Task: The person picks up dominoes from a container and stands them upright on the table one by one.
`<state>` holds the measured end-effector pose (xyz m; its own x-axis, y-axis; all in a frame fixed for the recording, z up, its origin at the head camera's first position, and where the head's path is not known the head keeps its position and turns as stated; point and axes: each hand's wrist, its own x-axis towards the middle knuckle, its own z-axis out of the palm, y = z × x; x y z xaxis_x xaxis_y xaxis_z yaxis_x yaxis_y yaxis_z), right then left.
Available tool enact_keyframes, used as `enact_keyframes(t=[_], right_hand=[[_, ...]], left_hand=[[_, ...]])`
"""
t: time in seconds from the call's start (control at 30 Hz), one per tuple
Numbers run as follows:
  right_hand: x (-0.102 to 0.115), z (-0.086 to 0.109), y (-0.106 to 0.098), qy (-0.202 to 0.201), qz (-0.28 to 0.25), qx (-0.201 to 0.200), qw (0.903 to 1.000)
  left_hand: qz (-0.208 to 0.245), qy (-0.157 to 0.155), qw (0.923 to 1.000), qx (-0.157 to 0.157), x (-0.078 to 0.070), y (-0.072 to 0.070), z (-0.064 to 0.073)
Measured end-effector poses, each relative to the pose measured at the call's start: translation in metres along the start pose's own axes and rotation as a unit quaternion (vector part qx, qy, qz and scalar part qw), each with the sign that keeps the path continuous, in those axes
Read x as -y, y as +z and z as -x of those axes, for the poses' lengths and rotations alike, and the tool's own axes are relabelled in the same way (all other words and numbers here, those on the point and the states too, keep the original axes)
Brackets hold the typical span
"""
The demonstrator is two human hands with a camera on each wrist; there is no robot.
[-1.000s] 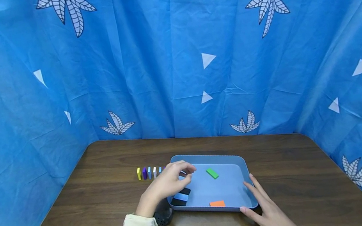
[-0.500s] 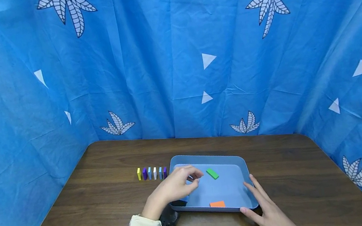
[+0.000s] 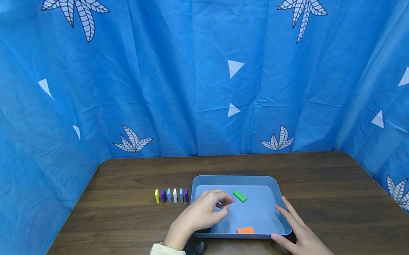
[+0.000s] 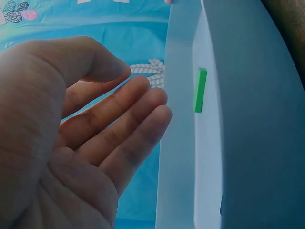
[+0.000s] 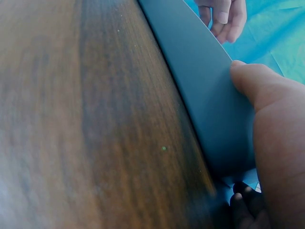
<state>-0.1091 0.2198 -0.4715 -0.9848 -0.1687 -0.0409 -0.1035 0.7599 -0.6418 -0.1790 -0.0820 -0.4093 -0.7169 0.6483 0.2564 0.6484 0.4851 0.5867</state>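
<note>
My left hand hangs over the left part of a shallow blue tray, its fingers loosely bent. Nothing lies between thumb and fingers in the left wrist view. Just beyond its fingertips a green domino block lies flat on the tray floor. An orange domino block rests by the tray's near wall. At the tray's near right corner is my right hand, fingers extended along the right rim. Its thumb touches the near wall in the right wrist view.
Left of the tray, several domino blocks stand upright in a row on the wooden table, from a yellow block to a purple block close to the tray. A blue patterned curtain surrounds the table's back and sides.
My left hand has moved right and slightly nearer over the tray, uncovering the purple block at the row's right end. The right hand, tray and blocks have stayed put.
</note>
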Motion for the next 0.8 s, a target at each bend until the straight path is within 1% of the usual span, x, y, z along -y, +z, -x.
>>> enact_keyframes(t=[0.13,0.37,0.67,0.8], right_hand=[[0.0,0.0,0.0,0.004,-0.012,0.002,0.9999],[-0.001,0.0,0.0,0.001,-0.011,-0.001,0.9999],[0.0,0.001,0.0,-0.001,-0.014,0.0,0.9999],[0.0,0.002,0.0,-0.005,-0.015,-0.004,0.9999]], left_hand=[[0.003,-0.003,1.0,0.006,-0.002,0.002,0.0],[0.006,0.0,0.9997,0.023,-0.003,0.008,-0.001],[0.002,0.02,0.9991,0.036,-0.008,0.016,-0.003],[-0.003,0.024,0.9988,0.042,-0.01,0.018,-0.003]])
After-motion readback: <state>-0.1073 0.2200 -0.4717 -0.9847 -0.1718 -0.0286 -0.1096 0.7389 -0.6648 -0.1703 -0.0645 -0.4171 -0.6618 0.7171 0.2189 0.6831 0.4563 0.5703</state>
